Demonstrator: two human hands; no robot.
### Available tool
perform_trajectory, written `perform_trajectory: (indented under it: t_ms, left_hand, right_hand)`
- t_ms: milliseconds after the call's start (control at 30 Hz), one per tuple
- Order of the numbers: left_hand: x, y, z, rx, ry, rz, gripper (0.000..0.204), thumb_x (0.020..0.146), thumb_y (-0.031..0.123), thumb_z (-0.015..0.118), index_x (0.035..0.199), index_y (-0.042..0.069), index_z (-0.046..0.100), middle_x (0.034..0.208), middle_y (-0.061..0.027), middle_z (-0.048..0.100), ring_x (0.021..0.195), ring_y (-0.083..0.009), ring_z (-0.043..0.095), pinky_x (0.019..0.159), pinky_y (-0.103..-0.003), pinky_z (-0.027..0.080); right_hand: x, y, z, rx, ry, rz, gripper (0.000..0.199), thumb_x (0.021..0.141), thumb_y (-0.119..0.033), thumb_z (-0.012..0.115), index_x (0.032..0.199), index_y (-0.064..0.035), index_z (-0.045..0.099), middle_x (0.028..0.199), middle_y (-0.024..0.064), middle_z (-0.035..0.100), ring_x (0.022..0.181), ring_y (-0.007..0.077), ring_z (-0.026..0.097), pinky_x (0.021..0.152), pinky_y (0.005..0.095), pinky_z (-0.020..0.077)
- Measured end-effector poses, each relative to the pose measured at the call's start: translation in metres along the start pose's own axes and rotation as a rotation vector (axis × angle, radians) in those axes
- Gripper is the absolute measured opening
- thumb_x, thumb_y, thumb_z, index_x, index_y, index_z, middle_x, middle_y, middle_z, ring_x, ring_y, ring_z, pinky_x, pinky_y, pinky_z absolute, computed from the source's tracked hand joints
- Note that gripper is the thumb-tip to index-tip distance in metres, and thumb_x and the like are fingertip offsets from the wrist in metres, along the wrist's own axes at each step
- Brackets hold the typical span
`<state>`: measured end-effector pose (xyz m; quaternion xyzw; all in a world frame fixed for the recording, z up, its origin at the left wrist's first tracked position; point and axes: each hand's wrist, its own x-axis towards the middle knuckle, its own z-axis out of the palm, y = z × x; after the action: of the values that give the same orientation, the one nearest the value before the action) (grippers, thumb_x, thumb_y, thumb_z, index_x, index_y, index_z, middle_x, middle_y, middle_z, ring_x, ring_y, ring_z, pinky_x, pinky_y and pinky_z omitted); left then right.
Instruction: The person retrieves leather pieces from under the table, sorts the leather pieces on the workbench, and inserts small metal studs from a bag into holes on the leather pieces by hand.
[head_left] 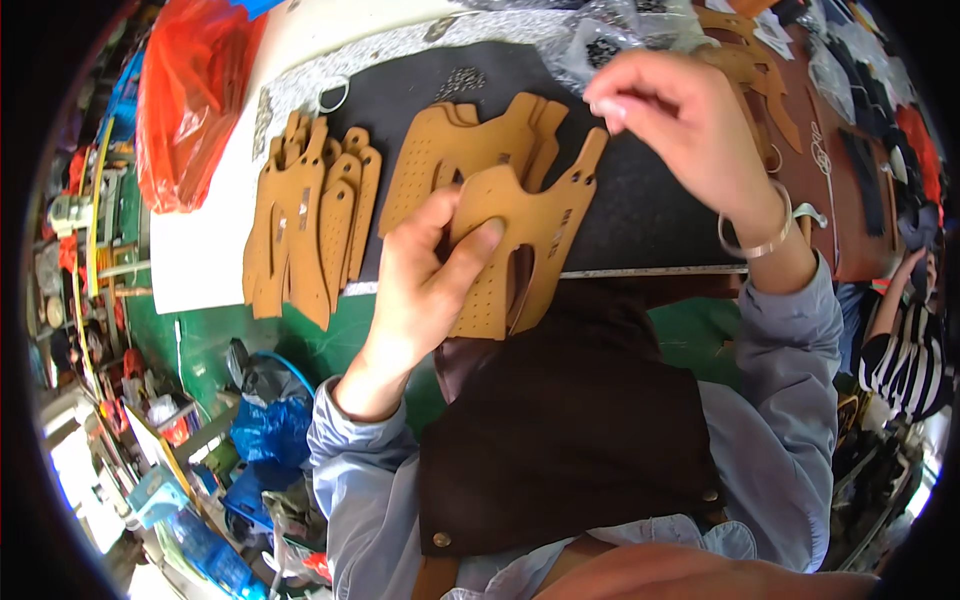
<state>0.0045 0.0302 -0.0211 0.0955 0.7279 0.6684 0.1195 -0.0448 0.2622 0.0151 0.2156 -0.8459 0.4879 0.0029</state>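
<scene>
My left hand [425, 275] grips a tan leather piece [540, 225] at its left side, thumb on top. This piece has a cut-out slot, rows of small punched holes and a strap end with two dark dots that look like snaps or holes. Above the strap end, my right hand [690, 130] is raised with thumb and fingers pinched together; anything between them is too small to make out. Similar leather pieces [435, 145] lie stacked on the black mat [640, 215] just behind the held one. Small dark metal bits [462, 84] are heaped farther back on the mat.
An overlapping pile of leather pieces [300, 225] lies to the left on the white table [205, 250]. A red plastic bag [195, 100] stands at the far left, clear plastic bags [600, 40] at the back. More leather pieces [750, 60] rest at the right. Another person [905, 360] is at far right.
</scene>
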Motion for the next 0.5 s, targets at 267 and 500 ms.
perform_trajectory:
  t_ms: [267, 500]
  left_hand:
    - [-0.003, 0.006, 0.006, 0.088, -0.075, -0.006, 0.012, 0.08, 0.006, 0.058, 0.091, 0.0, 0.058, 0.06, 0.0005, 0.05, 0.055, -0.0048, 0.041, 0.05, -0.022, 0.036]
    - [-0.009, 0.009, 0.011, 0.094, -0.06, 0.095, 0.013, 0.077, 0.005, 0.06, 0.089, 0.0, 0.056, 0.059, -0.0033, 0.048, 0.053, -0.0068, 0.039, 0.048, -0.024, 0.036]
  right_hand:
    - [-0.023, -0.022, 0.043, 0.034, 0.039, -0.331, 0.003, 0.077, 0.001, 0.056, 0.078, -0.0003, 0.054, 0.086, 0.0089, 0.054, 0.072, 0.0158, 0.052, 0.066, 0.0253, 0.0431]
    - [-0.022, -0.015, 0.052, -0.021, 0.089, -0.388, 0.005, 0.076, -0.003, 0.059, 0.076, -0.0015, 0.054, 0.091, 0.0098, 0.052, 0.085, 0.0185, 0.05, 0.078, 0.0284, 0.0411]
